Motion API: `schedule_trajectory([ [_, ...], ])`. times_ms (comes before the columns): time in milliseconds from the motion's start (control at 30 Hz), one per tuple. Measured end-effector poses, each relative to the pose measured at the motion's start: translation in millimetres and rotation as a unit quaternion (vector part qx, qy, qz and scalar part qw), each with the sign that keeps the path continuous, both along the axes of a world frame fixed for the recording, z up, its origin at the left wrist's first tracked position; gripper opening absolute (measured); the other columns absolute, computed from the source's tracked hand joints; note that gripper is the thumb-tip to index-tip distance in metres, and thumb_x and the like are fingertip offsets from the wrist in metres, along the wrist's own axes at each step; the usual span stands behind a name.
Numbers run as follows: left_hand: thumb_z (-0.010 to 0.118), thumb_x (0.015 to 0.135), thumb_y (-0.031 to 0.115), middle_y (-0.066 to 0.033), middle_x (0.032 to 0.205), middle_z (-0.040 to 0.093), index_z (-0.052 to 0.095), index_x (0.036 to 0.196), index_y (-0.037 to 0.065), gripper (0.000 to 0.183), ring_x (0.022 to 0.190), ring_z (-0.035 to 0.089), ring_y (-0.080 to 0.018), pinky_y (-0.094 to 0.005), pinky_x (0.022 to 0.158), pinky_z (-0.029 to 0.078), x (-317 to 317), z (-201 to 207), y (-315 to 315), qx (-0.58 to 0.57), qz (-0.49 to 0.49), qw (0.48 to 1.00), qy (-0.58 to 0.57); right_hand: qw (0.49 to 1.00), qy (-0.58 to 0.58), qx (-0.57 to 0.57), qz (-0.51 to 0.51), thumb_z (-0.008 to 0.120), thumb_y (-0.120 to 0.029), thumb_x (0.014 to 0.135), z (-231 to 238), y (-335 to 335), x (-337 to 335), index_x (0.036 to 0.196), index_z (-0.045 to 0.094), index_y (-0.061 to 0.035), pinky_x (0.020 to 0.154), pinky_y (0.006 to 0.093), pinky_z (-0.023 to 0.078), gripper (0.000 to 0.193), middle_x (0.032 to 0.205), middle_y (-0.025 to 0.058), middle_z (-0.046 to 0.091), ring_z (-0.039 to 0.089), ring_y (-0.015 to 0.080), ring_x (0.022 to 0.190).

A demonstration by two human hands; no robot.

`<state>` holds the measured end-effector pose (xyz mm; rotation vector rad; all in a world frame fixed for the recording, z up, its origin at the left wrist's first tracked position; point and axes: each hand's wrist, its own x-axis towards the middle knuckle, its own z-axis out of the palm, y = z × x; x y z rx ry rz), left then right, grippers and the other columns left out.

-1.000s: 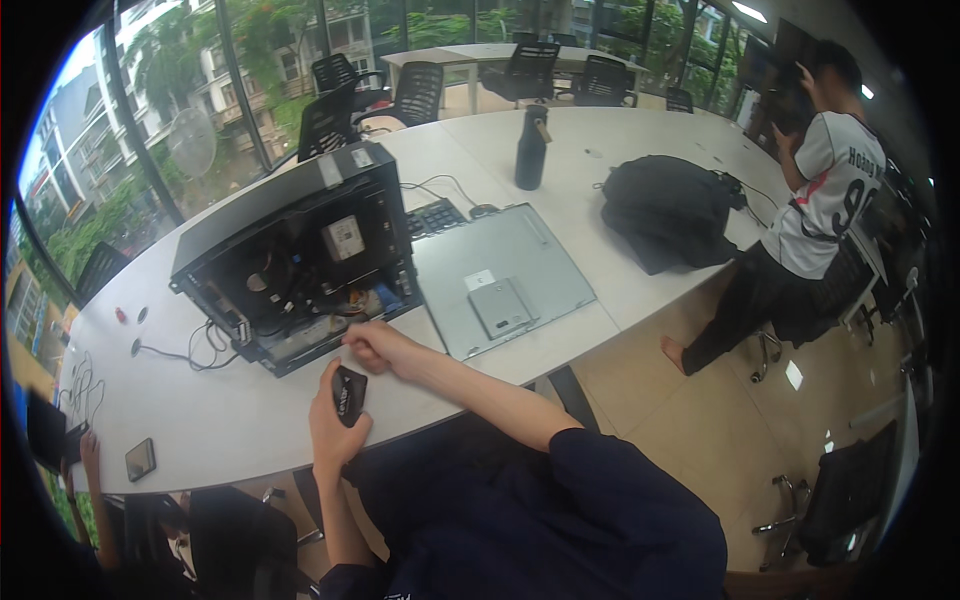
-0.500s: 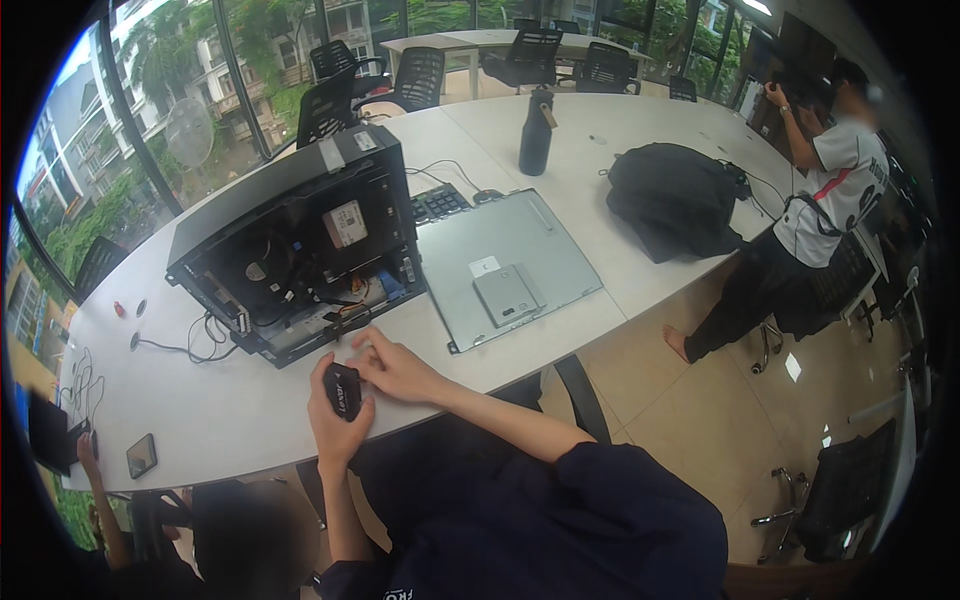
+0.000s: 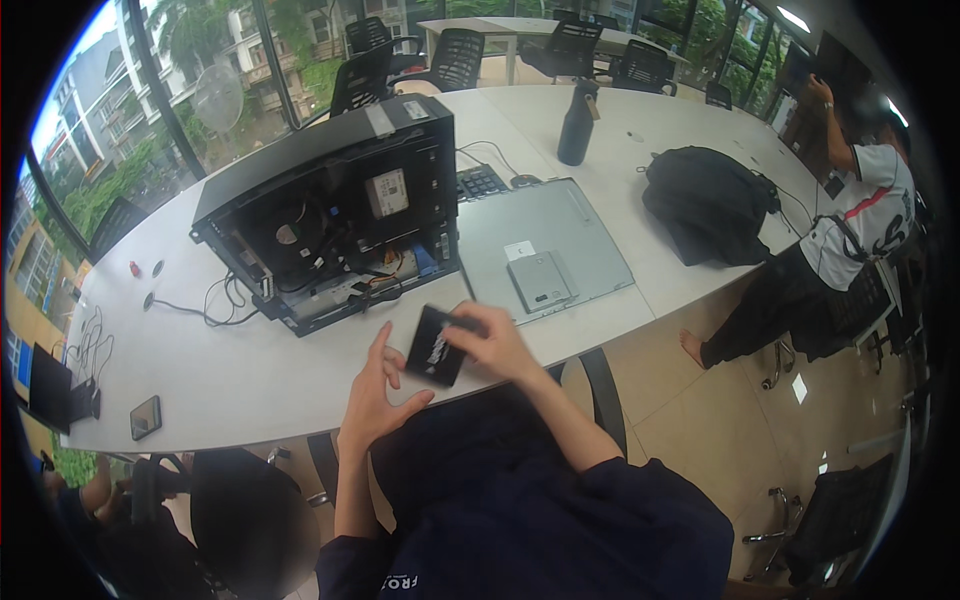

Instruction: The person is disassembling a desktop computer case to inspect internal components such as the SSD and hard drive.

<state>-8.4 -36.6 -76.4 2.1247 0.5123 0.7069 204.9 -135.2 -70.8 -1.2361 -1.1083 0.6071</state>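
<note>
Between my thumb and fingers, my right hand [image 3: 500, 343] pinches a flat black solid-state drive [image 3: 428, 352] with white print, held tilted over the table's front edge. My left hand [image 3: 378, 392] is just left of the drive, its fingers and thumb apart and holding nothing. Beyond both hands stands a black desktop computer case [image 3: 325, 215], its side off; a fan, a labelled drive, cables and a blue part show inside. To its right lies a silver-grey side panel [image 3: 600, 235] with a small grey rectangular part [image 3: 540, 280] on it.
A keyboard [image 3: 480, 182] and mouse [image 3: 524, 181] sit behind the panel. Farther right are a dark bottle [image 3: 577, 125] and a black bag [image 3: 705, 205]. A phone [image 3: 146, 417] lies at left. One person [image 3: 860, 190] stands at right; another sits at lower left.
The drive has passed from my left hand to my right and moved rightward. My left hand has opened. The view has shifted, and the person at lower left has drawn a hand back from the table.
</note>
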Motion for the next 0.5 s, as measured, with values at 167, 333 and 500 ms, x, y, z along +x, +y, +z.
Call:
schedule_trajectory([
  [167,0.075,0.084,0.023,-0.0052,0.084,0.058,0.062,0.129,0.007,0.049,0.068,0.054,-0.0206,-0.0336,0.066,0.047,4.1,2.8,0.0,0.11,-0.007,0.991,0.069,0.96,0.212,0.086,-0.159,0.071,-0.019,0.092,34.7,-8.9,83.5,0.104,0.066,-0.0009,0.046,0.0207,0.043,0.022,0.076,0.0028,0.066,0.057,0.0074,0.052],
  [333,0.069,0.087,0.012,-0.0064,0.078,0.057,0.071,0.104,0.005,0.019,0.066,0.053,-0.0197,-0.032,0.063,0.045,6.7,2.1,-2.8,0.105,0.0,0.994,0.02,0.911,0.169,0.109,-0.361,0.066,-0.015,0.096,7.1,-4.2,173.9,0.129,0.049,0.0027,0.057,0.0268,0.054,0.041,0.095,0.0118,0.068,0.067,0.0169,0.065],
  [500,0.067,0.088,0.014,-0.0068,0.078,0.059,0.071,0.099,0.007,0.013,0.069,0.058,-0.0237,-0.035,0.066,0.048,4.4,0.4,-3.7,0.102,0.003,0.994,0.032,0.875,0.292,0.136,-0.361,0.06,-0.011,0.098,-3.7,-16.1,160.0,0.147,0.027,-0.0022,0.071,0.0304,0.058,0.06,0.115,0.0194,0.064,0.071,0.0251,0.087],
])
